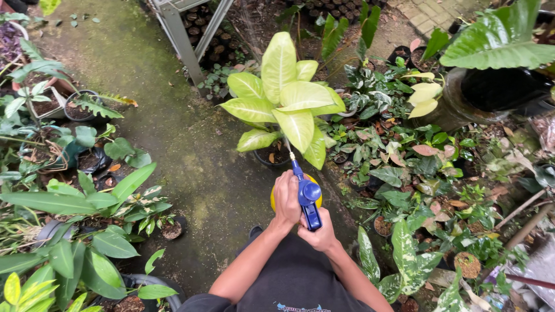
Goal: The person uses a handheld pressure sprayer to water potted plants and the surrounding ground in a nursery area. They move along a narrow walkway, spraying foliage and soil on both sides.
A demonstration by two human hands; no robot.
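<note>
Damp, moss-stained concrete path (173, 133) runs through a crowded nursery, with potted plants packed along both edges and a person crouching at its near end.

Both hands meet on a spray bottle (306, 199) with a yellow body and a blue pump head. The left hand (286, 199) has its fingers (283, 180) curled closed around the side of the yellow body, clamped on it. The right hand (319, 234) grips the blue handle from below, its fingers wrapped tight on the trigger part; how far the trigger is pressed I cannot tell. The bottle sits upright between the two hands, just ahead of the person's dark shirt (295, 280).

From the blue head a thin nozzle (293, 162) points up and away from the fingers, reaching almost to the base of a potted plant with broad pale yellow-green leaves (286, 98). That plant stands in a dark pot (272, 159) just beyond the nozzle tip.

Right of the hands lies a dense patch of small pots with green and reddish foliage (404, 156), and nearer, a white-speckled leafy plant (404, 254). Farther right stands a large dark pot (485, 92) under a big green leaf. Left of the hands, across the path, long-leaved green plants (87, 202) fill the edge. Far beyond the pale plant, a grey metal frame (179, 34) stands over stacked dark pots.
</note>
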